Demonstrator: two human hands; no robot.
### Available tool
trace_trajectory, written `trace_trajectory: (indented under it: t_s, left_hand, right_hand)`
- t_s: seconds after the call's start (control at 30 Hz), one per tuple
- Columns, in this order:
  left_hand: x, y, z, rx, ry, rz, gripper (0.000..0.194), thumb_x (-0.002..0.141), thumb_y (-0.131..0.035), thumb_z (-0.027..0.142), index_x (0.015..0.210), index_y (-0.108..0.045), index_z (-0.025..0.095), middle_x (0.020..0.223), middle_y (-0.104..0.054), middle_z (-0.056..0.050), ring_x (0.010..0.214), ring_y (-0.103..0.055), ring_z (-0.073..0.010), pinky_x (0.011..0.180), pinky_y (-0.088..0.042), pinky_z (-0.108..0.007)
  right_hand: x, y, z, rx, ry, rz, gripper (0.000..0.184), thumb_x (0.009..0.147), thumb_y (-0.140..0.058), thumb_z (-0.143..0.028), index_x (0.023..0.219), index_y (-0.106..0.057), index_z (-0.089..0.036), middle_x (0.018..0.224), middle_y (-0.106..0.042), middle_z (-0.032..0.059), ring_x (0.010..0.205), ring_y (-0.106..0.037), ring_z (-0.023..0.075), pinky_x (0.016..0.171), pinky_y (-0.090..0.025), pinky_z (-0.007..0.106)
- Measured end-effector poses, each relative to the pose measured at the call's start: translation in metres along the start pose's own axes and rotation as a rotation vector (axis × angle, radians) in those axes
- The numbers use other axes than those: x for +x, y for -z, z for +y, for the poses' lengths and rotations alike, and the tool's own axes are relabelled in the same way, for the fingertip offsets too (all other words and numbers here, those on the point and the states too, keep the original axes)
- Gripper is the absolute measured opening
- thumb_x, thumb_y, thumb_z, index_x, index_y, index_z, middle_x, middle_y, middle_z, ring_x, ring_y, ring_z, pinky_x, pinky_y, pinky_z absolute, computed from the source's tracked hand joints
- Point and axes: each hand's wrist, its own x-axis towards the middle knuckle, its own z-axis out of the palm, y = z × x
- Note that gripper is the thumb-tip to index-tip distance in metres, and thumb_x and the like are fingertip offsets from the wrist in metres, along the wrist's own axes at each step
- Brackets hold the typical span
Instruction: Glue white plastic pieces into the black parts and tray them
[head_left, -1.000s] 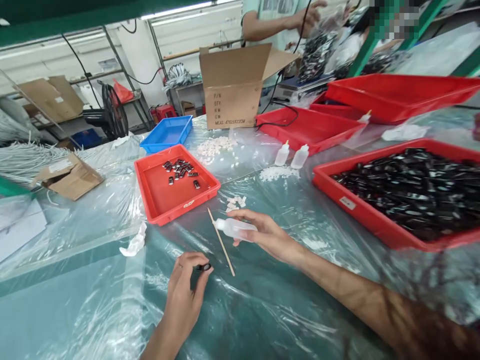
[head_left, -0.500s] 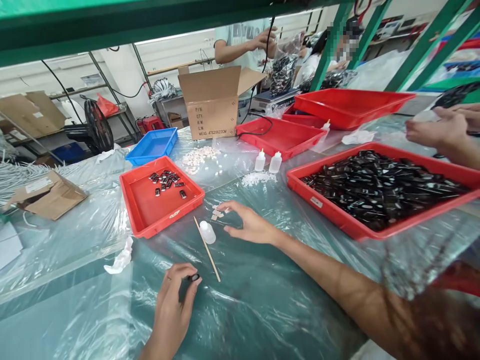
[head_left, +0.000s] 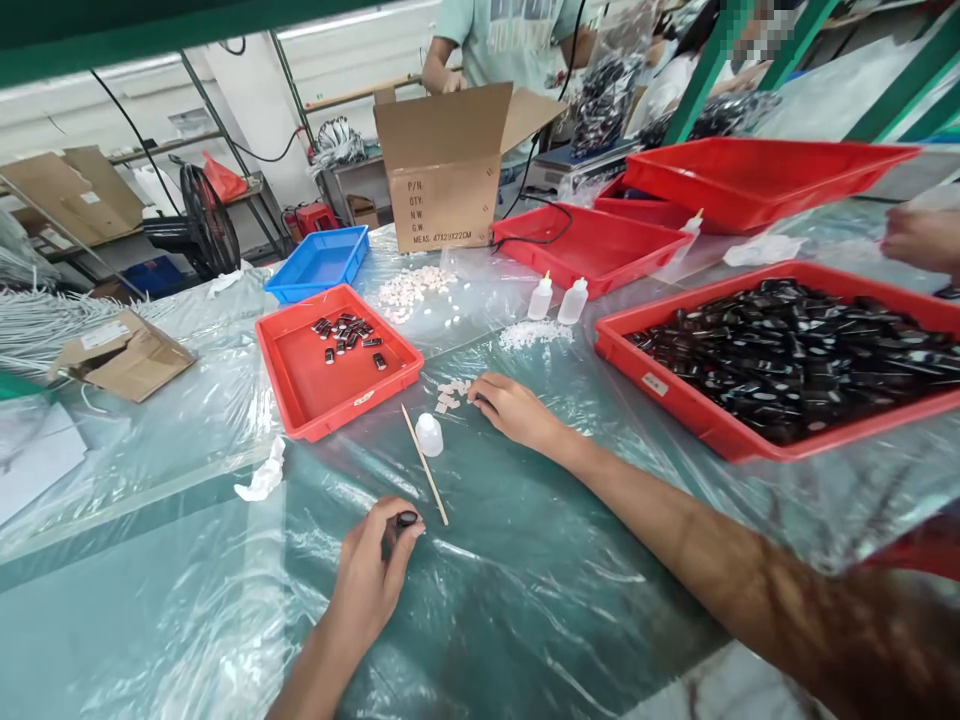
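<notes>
My left hand [head_left: 371, 575] is closed around a small black part [head_left: 406, 520], pinched between thumb and fingers just above the plastic-covered table. My right hand [head_left: 510, 408] reaches forward with its fingers curled down at a little heap of small white pieces [head_left: 450, 394]. What its fingertips hold, if anything, is hidden. A small squeeze bottle [head_left: 429, 434] stands on the table between my hands, beside a thin wooden stick [head_left: 424, 465].
A small red tray [head_left: 300, 385] holds several black parts. A big red tray [head_left: 679, 395] at the right is full of them. Two bottles [head_left: 556, 298], a blue tray [head_left: 319, 262], a cardboard box [head_left: 446, 170], stacked red trays [head_left: 750, 165]. Another person's hand [head_left: 922, 238] at far right.
My right hand set the squeeze bottle down beside the stick, then moved forward to the white pieces. My left hand kept hold of the black part.
</notes>
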Motion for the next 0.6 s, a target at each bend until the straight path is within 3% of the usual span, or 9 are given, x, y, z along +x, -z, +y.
trace_trajectory:
  t_s: [0.07,0.17,0.23,0.33,0.47,0.6]
  left_hand:
    - [-0.002,0.0,0.001,-0.018,0.009,-0.039,0.009,0.088,-0.06,0.034,0.097,-0.06,0.034,0.08,-0.07,0.005,0.052,-0.065,-0.0122,0.053,-0.055,-0.022]
    - [-0.004,-0.002,0.004,-0.019,0.016,-0.068,0.01,0.088,-0.06,0.031,0.098,-0.061,0.033,0.079,-0.069,0.004,0.058,-0.066,-0.0132,0.057,-0.055,-0.022]
    - [-0.004,-0.003,0.006,-0.027,0.025,-0.068,0.011,0.089,-0.059,0.031,0.099,-0.061,0.033,0.082,-0.068,0.004,0.057,-0.065,-0.0128,0.057,-0.056,-0.024]
    - [-0.004,-0.004,0.007,-0.06,0.041,-0.066,0.013,0.091,-0.057,0.03,0.103,-0.06,0.035,0.086,-0.067,0.004,0.054,-0.065,-0.0119,0.055,-0.057,-0.024]
    - [-0.005,-0.003,0.008,-0.087,0.027,-0.076,0.012,0.091,-0.057,0.03,0.102,-0.058,0.035,0.078,-0.067,0.005,0.053,-0.067,-0.0136,0.054,-0.057,-0.025]
    - [-0.006,-0.001,0.01,-0.075,0.019,-0.109,0.01,0.091,-0.059,0.028,0.098,-0.06,0.034,0.071,-0.067,0.005,0.052,-0.066,-0.0143,0.053,-0.056,-0.026]
  right_hand:
    - [0.001,0.001,0.001,0.025,-0.023,0.018,0.017,0.1,-0.058,-0.009,0.098,-0.071,-0.02,0.103,-0.077,0.0085,0.09,-0.072,0.0201,0.082,-0.056,0.029]
    - [-0.001,0.01,-0.01,0.069,-0.04,0.082,0.014,0.102,-0.058,-0.013,0.104,-0.071,-0.018,0.104,-0.077,0.0093,0.083,-0.07,0.0169,0.077,-0.054,0.028]
    - [-0.006,0.019,-0.032,0.126,-0.012,0.148,0.013,0.104,-0.059,-0.016,0.106,-0.071,-0.018,0.102,-0.076,0.0082,0.083,-0.069,0.0156,0.079,-0.055,0.028]
    - [-0.024,0.03,-0.079,0.342,0.14,0.247,0.007,0.103,-0.065,-0.017,0.104,-0.07,-0.021,0.095,-0.074,0.0028,0.081,-0.068,0.0139,0.078,-0.058,0.027]
    - [-0.052,0.025,-0.13,0.557,0.331,0.144,0.015,0.101,-0.066,-0.014,0.109,-0.069,-0.026,0.097,-0.074,0.0015,0.084,-0.074,0.0146,0.075,-0.064,0.026]
    - [-0.065,0.009,-0.141,0.561,0.373,0.114,0.022,0.101,-0.065,-0.012,0.115,-0.07,-0.029,0.099,-0.074,0.003,0.084,-0.078,0.016,0.074,-0.068,0.025]
